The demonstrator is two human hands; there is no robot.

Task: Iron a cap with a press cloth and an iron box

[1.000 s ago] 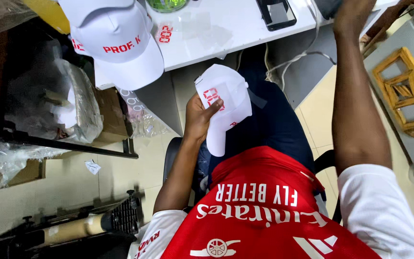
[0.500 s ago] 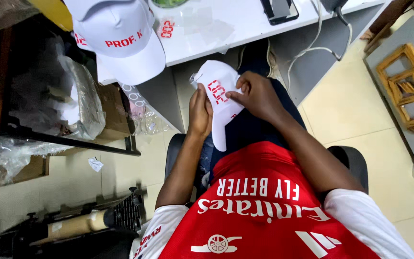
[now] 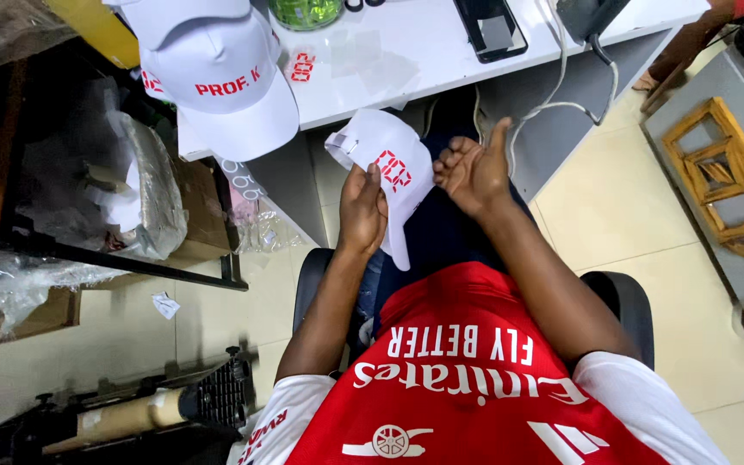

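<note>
Over my lap I hold a white cap (image 3: 389,168) with a red printed mark on its side. My left hand (image 3: 362,209) grips the cap from the left, thumb on the fabric. My right hand (image 3: 474,170) sits at the cap's right edge, fingers curled and thumb raised; whether it grips the cap is unclear. A stack of white caps (image 3: 221,73) with red lettering hangs over the near edge of the white table (image 3: 424,60).
On the table lie a black device (image 3: 492,26), a green container (image 3: 305,12), a loose red print (image 3: 301,65) and a white cable (image 3: 553,95). Plastic-wrapped goods fill a black shelf (image 3: 122,258) at left. Wooden frames (image 3: 725,176) stand on the right.
My right hand came down from the table to the cap, then drew back to its right edge. The cap has turned in my left hand.
</note>
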